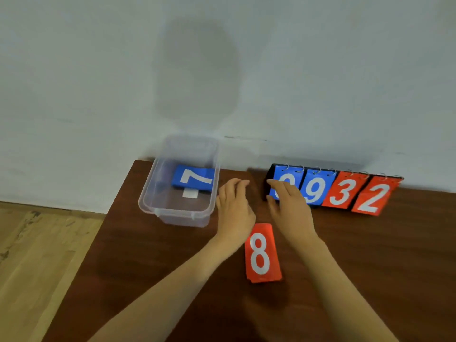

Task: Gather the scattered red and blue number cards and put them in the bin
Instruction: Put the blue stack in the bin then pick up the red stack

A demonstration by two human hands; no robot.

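Note:
A clear plastic bin [158,211] stands at the table's back left, holding a blue stack of cards topped by a 7 [194,178]. A red stack of cards topped by an 8 [262,254] lies flat on the dark wood table, nearer to me. My left hand [234,208] hovers just right of the bin, fingers loosely apart, holding nothing. My right hand [288,206] is spread in front of the left end of the scoreboard, also holding nothing. Both hands are beyond the red 8 stack, with it lying between my wrists.
A flip scoreboard [343,191] stands against the wall at the back right, showing blue 9, red 3 and red 2; my right hand partly hides its first blue digit. The table [148,267] ends at the left, with wooden floor [37,255] beyond.

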